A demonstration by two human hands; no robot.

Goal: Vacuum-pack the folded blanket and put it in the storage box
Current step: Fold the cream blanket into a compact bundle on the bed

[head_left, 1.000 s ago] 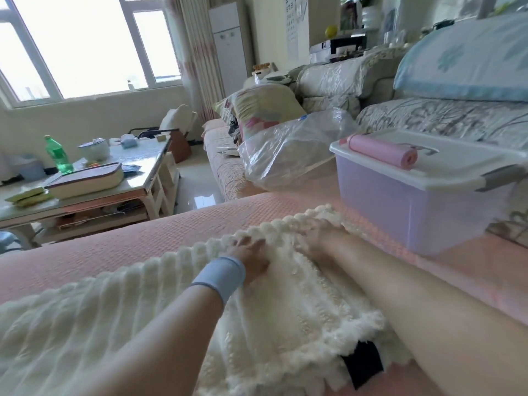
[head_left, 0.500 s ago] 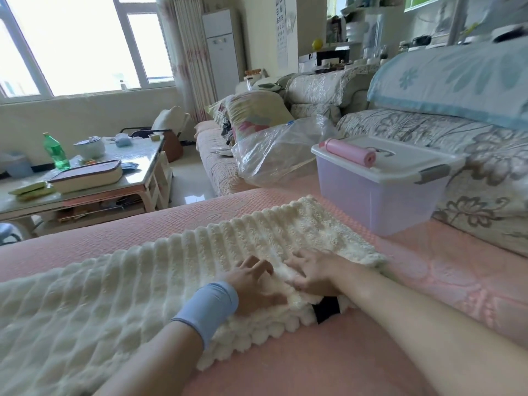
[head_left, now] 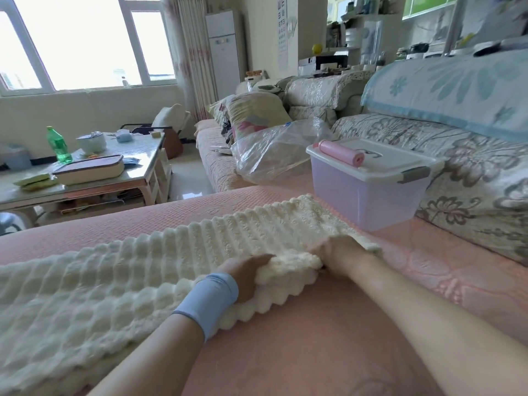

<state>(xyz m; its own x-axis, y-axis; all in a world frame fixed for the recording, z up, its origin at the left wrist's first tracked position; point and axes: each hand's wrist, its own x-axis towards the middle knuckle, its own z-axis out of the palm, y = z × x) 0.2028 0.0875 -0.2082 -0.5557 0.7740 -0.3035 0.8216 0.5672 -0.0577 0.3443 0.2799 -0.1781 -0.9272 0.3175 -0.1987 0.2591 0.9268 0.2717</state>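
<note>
Cream blanket: both hands grip; eye-chart lettering prob. unreadable.

Two bare forearms reach in from the lower edge of the view; neither carries a sleeve. The left hand has a pale blue wristband just behind it; the band is soft, stretchy-looking fabric, wide and plain, with a faint seam line near the hand-side edge. The right hand, well right of the wristband, wears nothing; no ring or watch shows on it.
</note>
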